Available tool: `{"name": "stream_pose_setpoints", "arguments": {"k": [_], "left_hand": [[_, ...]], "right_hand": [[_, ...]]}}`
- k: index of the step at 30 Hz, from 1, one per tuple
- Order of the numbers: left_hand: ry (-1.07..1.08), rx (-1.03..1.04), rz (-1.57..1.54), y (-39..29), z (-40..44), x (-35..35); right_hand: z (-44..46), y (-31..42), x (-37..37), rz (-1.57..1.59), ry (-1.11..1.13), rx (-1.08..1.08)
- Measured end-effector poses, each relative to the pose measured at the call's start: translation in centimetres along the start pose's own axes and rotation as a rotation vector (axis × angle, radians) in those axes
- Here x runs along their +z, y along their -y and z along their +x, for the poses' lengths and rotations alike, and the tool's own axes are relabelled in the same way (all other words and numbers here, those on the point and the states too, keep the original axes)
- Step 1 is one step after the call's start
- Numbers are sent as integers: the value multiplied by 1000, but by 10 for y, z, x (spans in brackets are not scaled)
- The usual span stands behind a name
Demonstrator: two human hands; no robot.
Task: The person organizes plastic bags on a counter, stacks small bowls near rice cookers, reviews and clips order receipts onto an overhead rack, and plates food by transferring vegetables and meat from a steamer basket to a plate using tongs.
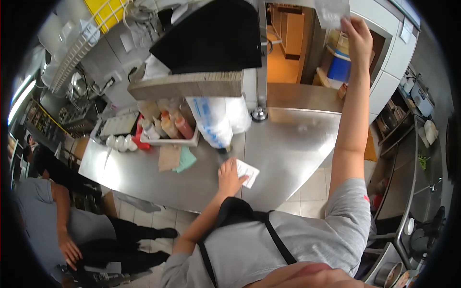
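Note:
My left hand rests low over the steel counter, closed on a white paper slip with print on it. Its thumb lies across the slip's lower edge. Just beyond the fingers hangs or stands a bundle of white plastic bags with blue print. My right arm stretches far up and forward. At its end my right hand pinches a pale, see-through sheet or small bag, cut off by the upper frame edge. Which of the two it is I cannot tell.
On the steel counter stand a tray of sauce bottles, white eggs or egg-like items and folded cloths. A shelf edge overhangs it, with a black panel above. A person in grey is at the left.

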State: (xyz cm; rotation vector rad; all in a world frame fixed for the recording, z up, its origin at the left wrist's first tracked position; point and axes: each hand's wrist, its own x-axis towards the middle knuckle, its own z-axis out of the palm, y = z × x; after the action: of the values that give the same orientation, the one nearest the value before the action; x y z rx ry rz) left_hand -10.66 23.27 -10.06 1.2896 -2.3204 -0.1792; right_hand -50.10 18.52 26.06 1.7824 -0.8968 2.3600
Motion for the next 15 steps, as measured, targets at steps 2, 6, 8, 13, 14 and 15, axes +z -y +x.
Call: {"name": "stream_pose_setpoints", "arguments": {"k": [2, 6, 8, 13, 14, 15], "left_hand": [[-12, -92, 54, 12, -4, 8], [97, -165, 115, 18, -7, -2], [159, -162, 132, 23, -7, -5], [231, -196, 94, 33, -11, -10], [226, -203, 94, 37, -13, -7], [223, -187, 91, 39, -15, -4]], "right_hand": [[55, -35, 7, 143, -98, 52], [118, -97, 31, 246, -239, 193], [152, -135, 26, 295, -309, 273], [191, -141, 34, 265, -345, 275], [197, -141, 35, 300, -342, 250], [202, -141, 36, 333, -340, 226]]}}
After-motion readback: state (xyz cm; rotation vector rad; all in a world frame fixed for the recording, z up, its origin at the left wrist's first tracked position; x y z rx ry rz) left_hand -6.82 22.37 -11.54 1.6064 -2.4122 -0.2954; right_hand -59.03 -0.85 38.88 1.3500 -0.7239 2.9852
